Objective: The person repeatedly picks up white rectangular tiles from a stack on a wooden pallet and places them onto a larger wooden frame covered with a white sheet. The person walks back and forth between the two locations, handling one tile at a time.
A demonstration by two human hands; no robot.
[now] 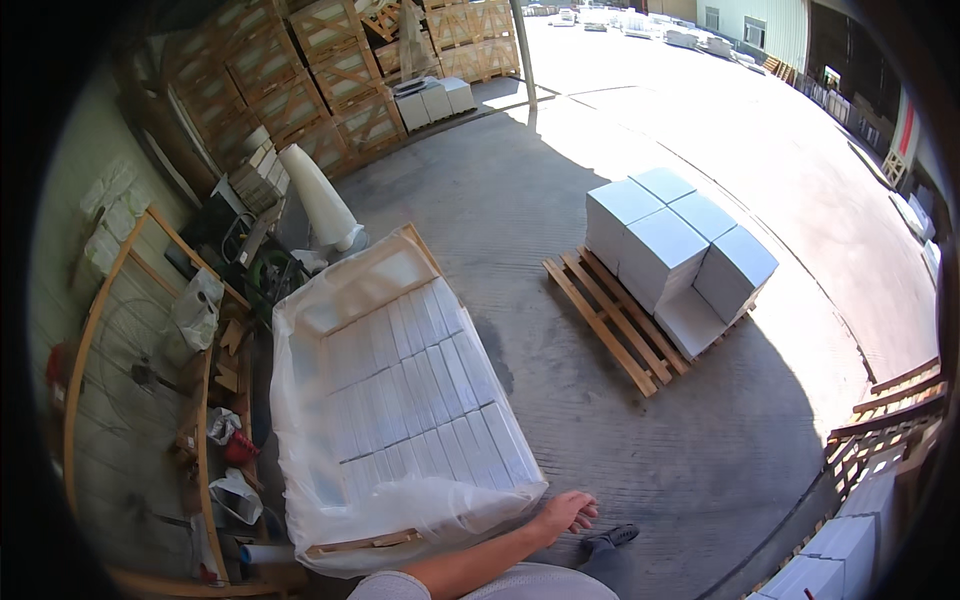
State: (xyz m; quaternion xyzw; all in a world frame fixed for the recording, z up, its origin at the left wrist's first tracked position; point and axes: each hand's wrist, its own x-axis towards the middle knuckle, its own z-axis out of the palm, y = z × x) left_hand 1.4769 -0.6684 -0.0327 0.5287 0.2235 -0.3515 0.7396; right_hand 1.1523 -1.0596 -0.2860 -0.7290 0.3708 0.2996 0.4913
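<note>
My left hand [570,512] hangs beside the near right corner of a wooden crate [424,250], its fingers loosely bent and holding nothing. White plastic film [300,450] lines the crate and drapes over its sides and near edge. Inside, pale slabs [425,370] stand on edge in three rows, packed tightly together. Whether the hand brushes the film cannot be made out. My right hand is out of view.
Ahead to the right, stacks of pale square slabs [668,240] stand on a wooden pallet [608,335], part of whose slats are bare. A film roll [318,200] stands beyond the crate. Wooden shelving [205,440] lines the left; closed crates [345,90] are piled behind. More slabs [840,550] lie at lower right.
</note>
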